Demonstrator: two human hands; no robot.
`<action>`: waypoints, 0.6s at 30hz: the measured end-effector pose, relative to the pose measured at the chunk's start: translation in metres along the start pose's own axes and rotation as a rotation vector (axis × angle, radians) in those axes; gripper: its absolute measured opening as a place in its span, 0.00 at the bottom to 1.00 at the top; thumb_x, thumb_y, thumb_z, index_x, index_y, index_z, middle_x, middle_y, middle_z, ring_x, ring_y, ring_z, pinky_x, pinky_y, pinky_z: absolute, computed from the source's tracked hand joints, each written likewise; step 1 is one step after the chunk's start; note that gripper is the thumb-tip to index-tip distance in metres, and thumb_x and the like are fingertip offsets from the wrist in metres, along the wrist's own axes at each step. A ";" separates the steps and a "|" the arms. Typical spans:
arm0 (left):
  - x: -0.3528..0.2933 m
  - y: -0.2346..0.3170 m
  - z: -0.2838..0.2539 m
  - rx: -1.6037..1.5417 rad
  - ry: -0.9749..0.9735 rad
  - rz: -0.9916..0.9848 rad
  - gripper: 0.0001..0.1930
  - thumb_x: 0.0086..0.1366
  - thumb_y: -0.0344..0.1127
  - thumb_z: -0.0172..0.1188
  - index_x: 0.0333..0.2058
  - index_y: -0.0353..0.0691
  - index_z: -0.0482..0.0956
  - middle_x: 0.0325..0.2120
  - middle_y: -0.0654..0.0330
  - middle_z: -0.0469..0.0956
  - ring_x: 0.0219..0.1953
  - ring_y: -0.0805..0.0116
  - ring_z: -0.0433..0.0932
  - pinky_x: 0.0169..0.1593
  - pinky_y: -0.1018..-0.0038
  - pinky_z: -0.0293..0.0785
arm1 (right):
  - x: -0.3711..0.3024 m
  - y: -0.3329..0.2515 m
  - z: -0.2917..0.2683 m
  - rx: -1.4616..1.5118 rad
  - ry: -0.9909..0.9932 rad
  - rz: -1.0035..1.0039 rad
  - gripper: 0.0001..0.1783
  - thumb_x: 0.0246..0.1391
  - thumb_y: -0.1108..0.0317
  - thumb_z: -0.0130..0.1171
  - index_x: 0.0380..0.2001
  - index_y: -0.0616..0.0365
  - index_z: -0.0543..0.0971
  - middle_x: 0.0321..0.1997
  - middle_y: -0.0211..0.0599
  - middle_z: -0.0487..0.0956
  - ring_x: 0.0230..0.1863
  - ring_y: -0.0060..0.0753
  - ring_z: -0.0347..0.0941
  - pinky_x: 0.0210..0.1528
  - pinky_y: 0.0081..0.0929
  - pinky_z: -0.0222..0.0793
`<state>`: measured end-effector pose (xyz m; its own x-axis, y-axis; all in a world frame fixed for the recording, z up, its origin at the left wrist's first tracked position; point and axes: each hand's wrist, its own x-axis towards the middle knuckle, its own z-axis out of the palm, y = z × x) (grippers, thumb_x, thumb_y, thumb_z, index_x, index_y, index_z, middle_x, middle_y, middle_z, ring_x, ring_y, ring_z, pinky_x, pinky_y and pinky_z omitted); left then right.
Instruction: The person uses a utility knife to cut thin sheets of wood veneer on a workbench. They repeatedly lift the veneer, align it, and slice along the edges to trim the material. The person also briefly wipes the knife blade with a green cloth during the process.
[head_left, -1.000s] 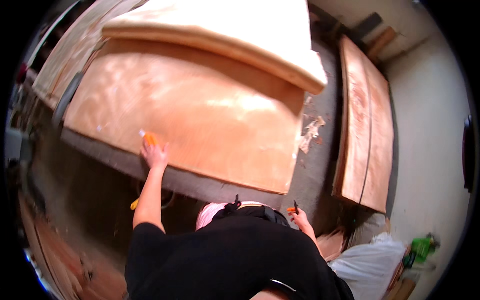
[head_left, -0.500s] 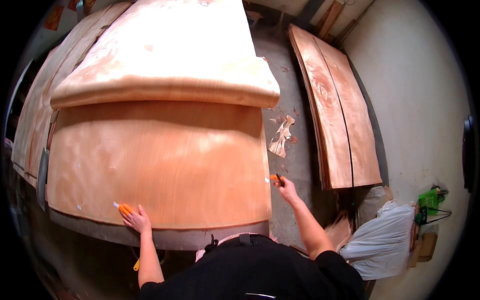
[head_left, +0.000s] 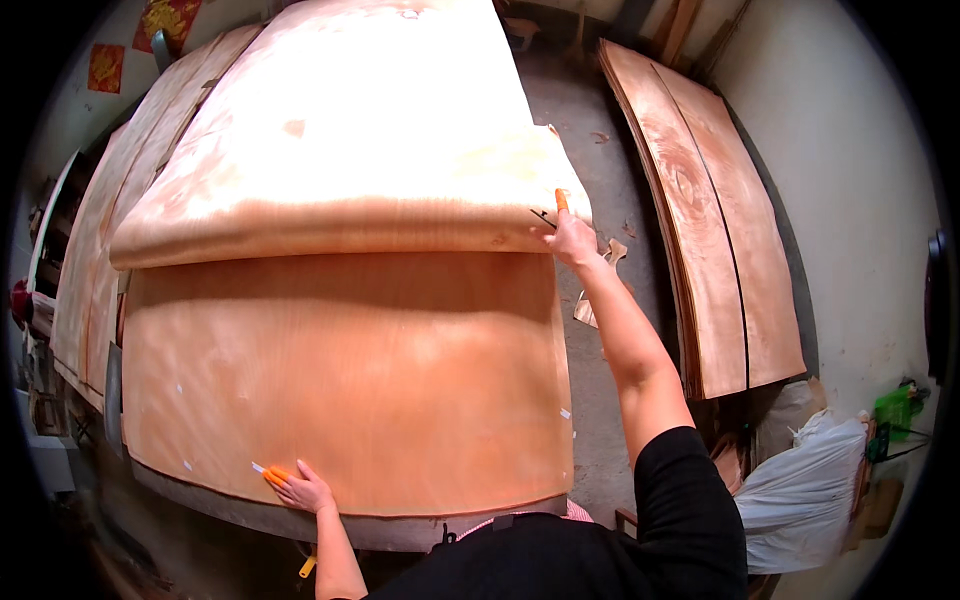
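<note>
A large sheet of reddish-brown wood veneer (head_left: 350,390) lies on the stack before me, its far part folded back in a thick rolled bend (head_left: 340,228). My left hand (head_left: 302,488) rests flat near the sheet's front edge, orange covers on its fingers and a small white strip (head_left: 258,467) at the fingertips. At the right end of the bend is my right hand (head_left: 573,240), one orange-covered finger pointing up. A thin dark tool (head_left: 544,217) sticks out from it; its kind is too small to tell. Small white patches (head_left: 566,413) dot the sheet.
Another veneer stack (head_left: 700,210) stands along the right wall, past a strip of grey floor with a veneer scrap (head_left: 588,310). More long sheets (head_left: 100,270) lie at the left. A white plastic-wrapped bundle (head_left: 800,495) sits at lower right, a green bag (head_left: 898,408) above it.
My right hand has gone from the sheet's right edge forward to the folded bend, arm stretched out. My left hand stays near the front edge. The whole view has shifted.
</note>
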<state>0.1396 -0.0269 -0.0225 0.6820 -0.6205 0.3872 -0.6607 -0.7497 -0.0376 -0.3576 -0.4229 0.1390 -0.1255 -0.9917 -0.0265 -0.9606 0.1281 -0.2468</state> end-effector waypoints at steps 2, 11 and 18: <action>-0.001 0.004 -0.003 0.006 -0.023 -0.007 0.33 0.60 0.50 0.46 0.56 0.32 0.54 0.58 0.46 0.52 0.59 0.52 0.52 0.59 0.59 0.49 | 0.010 0.009 0.007 -0.043 -0.044 -0.030 0.31 0.44 0.47 0.55 0.47 0.55 0.67 0.35 0.48 0.76 0.39 0.50 0.72 0.40 0.42 0.66; -0.001 0.002 0.005 0.003 0.021 0.048 0.32 0.61 0.49 0.46 0.56 0.30 0.54 0.57 0.45 0.53 0.59 0.50 0.54 0.59 0.59 0.49 | -0.059 0.044 0.046 -0.037 -0.003 -0.176 0.16 0.42 0.61 0.57 0.34 0.58 0.70 0.27 0.47 0.76 0.31 0.50 0.73 0.32 0.42 0.68; -0.005 0.007 -0.001 0.003 0.005 0.029 0.31 0.60 0.50 0.46 0.54 0.29 0.58 0.56 0.44 0.56 0.58 0.49 0.55 0.58 0.58 0.51 | -0.115 0.069 0.032 0.288 0.344 -0.395 0.28 0.40 0.77 0.50 0.50 0.46 0.69 0.26 0.42 0.76 0.26 0.43 0.74 0.27 0.34 0.69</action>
<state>0.1311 -0.0292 -0.0233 0.6611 -0.6405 0.3909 -0.6791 -0.7323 -0.0513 -0.4016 -0.3003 0.0938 0.1080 -0.8991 0.4242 -0.8508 -0.3044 -0.4285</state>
